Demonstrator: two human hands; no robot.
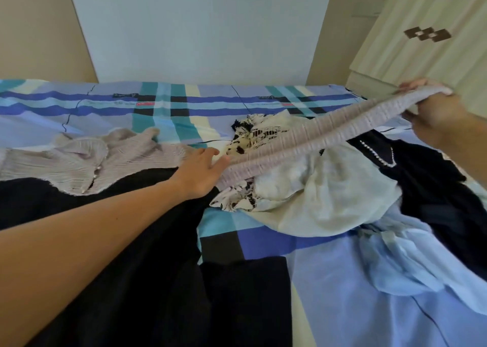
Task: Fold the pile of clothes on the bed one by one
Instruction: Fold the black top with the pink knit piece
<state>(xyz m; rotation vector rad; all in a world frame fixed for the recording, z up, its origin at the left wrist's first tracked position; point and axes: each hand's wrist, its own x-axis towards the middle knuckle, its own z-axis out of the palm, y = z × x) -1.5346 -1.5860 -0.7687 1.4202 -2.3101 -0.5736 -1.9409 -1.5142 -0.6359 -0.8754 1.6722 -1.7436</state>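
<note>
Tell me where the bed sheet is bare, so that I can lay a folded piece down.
Bare sheet: the far strip along the wall, behind the lilac ribbed top and the patterned garment; also the near patch between the black garment and the pale blue garment. Crowded: the middle and right, where the white garment and dark garment lie heaped.

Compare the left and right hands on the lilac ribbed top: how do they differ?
The left hand lies low, fingers straight, at the bed-level end of the sleeve; the right hand is raised, gripping the sleeve's far end. The left hand rests by a black garment; the right hand is by a pearl-trimmed navy garment. Both handle the same lilac ribbed top.
</note>
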